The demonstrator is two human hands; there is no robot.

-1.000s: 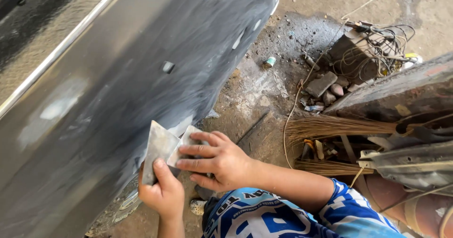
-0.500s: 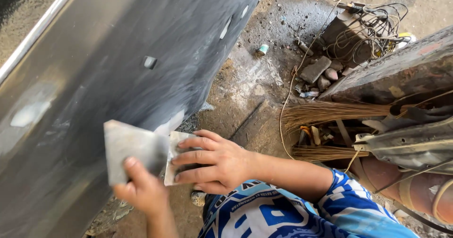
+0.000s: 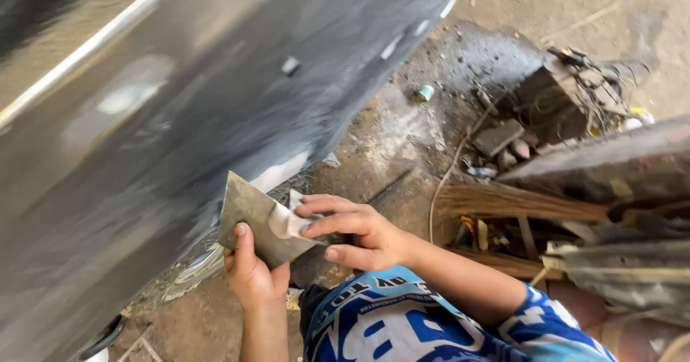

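You are crouched on a bare dirt floor (image 3: 402, 154) strewn with dust and small debris, facing a large dark grey car body panel (image 3: 180, 118) that slopes from upper right to lower left and fills the left half of the view. All positions below are given relative to this panel.

Right of the panel, well apart from it, lie a bundle of straw broom bristles (image 3: 503, 204), a heap of stones and tangled wires (image 3: 568, 96) and a rusted metal sheet (image 3: 611, 164). A small green-and-white cap (image 3: 425, 92) sits on the floor near the panel's right edge. Nothing stands between your hands and the panel.

At the panel's lower edge, your left hand (image 3: 251, 276) holds a flat grey metal spreader blade (image 3: 255, 222); the grip is closed, thumb across the blade's face. The blade is tilted, its long axis running from upper left to lower right, its upper corner pointing at the panel. Your right hand (image 3: 359, 233) has its fingers extended, nearly flat, fingertips pressing a pale dab of filler paste (image 3: 289, 222) on the blade's right end.
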